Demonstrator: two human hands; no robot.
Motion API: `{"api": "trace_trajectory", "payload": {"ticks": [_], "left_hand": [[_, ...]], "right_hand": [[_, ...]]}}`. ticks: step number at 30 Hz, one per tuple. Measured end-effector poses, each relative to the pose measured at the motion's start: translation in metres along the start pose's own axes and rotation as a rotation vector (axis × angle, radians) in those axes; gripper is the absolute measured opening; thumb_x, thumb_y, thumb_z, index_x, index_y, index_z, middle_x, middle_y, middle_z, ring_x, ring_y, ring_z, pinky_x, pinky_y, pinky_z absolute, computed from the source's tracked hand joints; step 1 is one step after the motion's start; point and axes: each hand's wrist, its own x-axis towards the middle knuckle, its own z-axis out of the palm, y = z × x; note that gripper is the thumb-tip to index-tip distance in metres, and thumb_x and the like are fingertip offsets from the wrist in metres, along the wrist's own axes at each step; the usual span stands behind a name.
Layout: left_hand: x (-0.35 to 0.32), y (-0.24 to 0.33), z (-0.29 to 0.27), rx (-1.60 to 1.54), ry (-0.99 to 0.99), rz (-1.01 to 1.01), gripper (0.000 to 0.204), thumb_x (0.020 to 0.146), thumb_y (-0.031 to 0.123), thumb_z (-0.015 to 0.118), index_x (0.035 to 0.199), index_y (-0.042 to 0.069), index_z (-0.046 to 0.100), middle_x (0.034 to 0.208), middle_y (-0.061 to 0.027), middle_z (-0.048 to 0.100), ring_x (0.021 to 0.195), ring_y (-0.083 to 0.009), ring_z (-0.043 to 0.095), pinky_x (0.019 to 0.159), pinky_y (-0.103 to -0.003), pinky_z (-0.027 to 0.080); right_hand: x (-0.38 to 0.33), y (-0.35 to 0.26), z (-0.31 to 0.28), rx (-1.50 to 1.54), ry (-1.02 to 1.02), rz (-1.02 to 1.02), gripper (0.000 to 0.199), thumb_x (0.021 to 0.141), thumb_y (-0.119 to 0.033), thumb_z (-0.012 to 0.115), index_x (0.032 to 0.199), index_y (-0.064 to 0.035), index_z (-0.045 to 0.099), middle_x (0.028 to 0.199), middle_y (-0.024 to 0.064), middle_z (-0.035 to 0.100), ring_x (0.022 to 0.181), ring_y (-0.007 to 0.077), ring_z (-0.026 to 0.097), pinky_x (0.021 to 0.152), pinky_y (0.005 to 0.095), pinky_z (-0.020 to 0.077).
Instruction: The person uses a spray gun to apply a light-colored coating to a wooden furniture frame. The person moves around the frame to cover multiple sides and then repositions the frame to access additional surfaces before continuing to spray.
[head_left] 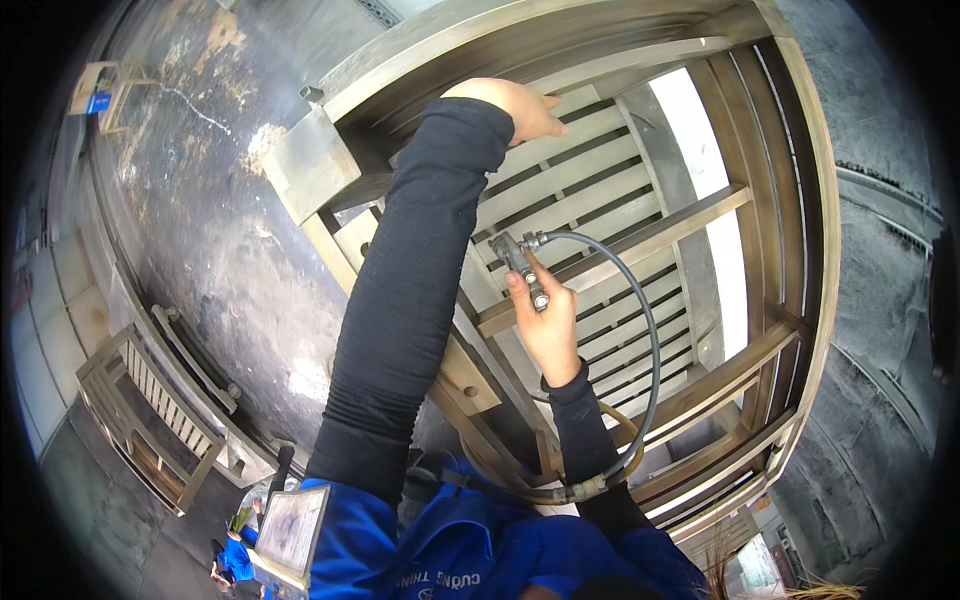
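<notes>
In front of me is a large brown-grey wooden slatted furniture frame (620, 250), like a bench, with rails and slats on several sides. My left hand (515, 108) reaches across to its far part, palm down by the inner side of the far rail. Its visible fingers are stretched out and hold nothing I can see; whether they touch the wood I cannot tell. Lower down, over the slats, my right hand (548, 325) is closed around a metal spray gun (512, 250) with small round knobs. A dark hose (650, 330) curves from the gun back toward my body.
A dark, stained, flat surface (230, 190) lies to the left of the frame. Another slatted wooden bench (150, 415) stands at lower left, near a person in blue (235, 558). At upper left is a small wooden piece (118, 95) with a blue item. Grey sheeting (875, 300) is at right.
</notes>
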Motion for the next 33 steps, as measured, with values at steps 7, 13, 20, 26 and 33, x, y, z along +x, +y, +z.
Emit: {"api": "trace_trajectory", "payload": {"ticks": [7,13,20,26,33], "left_hand": [[0.009,-0.002,0.001,0.035,-0.011,-0.012,0.073,0.096,0.061,0.048,0.160,0.028,0.032,0.103,-0.0075,0.069,0.104,-0.0296,0.067,0.095,-0.047,0.052],[0.016,-0.006,0.006,0.076,0.071,0.020,0.076,0.091,0.069,0.050,0.156,0.031,0.041,0.122,-0.0190,0.069,0.104,-0.0296,0.068,0.100,-0.046,0.049],[0.017,-0.004,0.004,0.090,0.032,-0.043,0.072,0.093,0.067,0.050,0.156,0.034,0.040,0.115,-0.0155,0.070,0.104,-0.0282,0.067,0.100,-0.044,0.049],[0.021,-0.007,0.002,0.119,0.059,-0.012,0.073,0.091,0.069,0.050,0.154,0.034,0.043,0.098,-0.0114,0.069,0.103,-0.0254,0.066,0.101,-0.044,0.048],[0.018,0.004,-0.010,0.128,0.192,0.230,0.068,0.092,0.059,0.057,0.138,0.010,0.062,0.124,-0.0176,0.069,0.108,-0.0285,0.066,0.103,-0.038,0.046]], "right_hand": [[0.012,0.000,-0.061,-0.014,0.480,0.020,0.029,0.106,-0.027,0.056,0.100,-0.0016,0.069,0.073,0.0006,0.064,0.060,0.0031,0.052,0.048,0.0202,0.0355],[0.022,-0.001,-0.099,0.021,0.712,-0.126,0.044,0.102,-0.036,0.062,0.130,-0.0011,0.062,0.077,0.0013,0.064,0.067,0.0060,0.056,0.054,0.0211,0.0422],[0.029,0.032,-0.063,-0.037,0.472,0.082,0.048,0.102,-0.028,0.064,0.138,0.0030,0.059,0.066,-0.0016,0.052,0.059,0.0050,0.046,0.052,0.0242,0.0369],[0.021,0.016,-0.056,-0.086,0.450,0.041,0.052,0.098,-0.027,0.070,0.137,0.0054,0.058,0.070,0.0024,0.053,0.064,0.0075,0.043,0.056,0.0261,0.0410],[-0.048,-0.058,-0.098,-0.223,0.387,-0.287,0.074,0.080,-0.027,0.085,0.143,-0.0023,0.056,0.086,0.0139,0.063,0.068,0.0176,0.058,0.067,0.0321,0.0516]]}}
